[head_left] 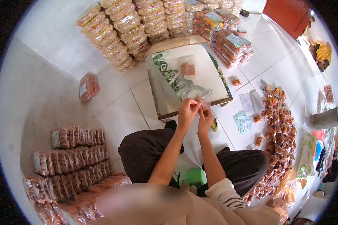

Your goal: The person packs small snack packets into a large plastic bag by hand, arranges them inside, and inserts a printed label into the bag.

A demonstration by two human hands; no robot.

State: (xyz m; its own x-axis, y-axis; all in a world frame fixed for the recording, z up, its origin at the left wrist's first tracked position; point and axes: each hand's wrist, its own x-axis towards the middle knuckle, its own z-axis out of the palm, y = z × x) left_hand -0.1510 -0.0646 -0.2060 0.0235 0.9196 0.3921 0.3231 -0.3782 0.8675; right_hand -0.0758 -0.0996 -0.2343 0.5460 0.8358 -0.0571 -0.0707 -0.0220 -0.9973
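Risks, by judgement: could lose small clear bag (204,102) from fingertip grip, through slippery film and too light a pinch; would then probably drop past near edge of low table (159,101) to tiled floor (133,108). Could tear at mouth or seam, from uneven pulling between both sides. Could scatter pile of small packets (279,138), from an outward shift of right knee (244,168), close beside. Could also knock yellow-green tool (215,125), lying on floor just past table edge, below right hand (205,119); exact kind not readable.

Grip: pinching bag film with left hand (189,109), thumb and fingertips pressed together. Pinching same bag with right hand just beside, likewise drawn nearly closed. No spread on either side. Cannot tell bag contents, nor whether sealed; partly hidden behind fingers and too small to read.

Location of bag: held up at near edge of table, ahead of both knees. Farther in on table top: brown-filled packet (188,69), lying well apart from both hands, on green-and-white printed surface.
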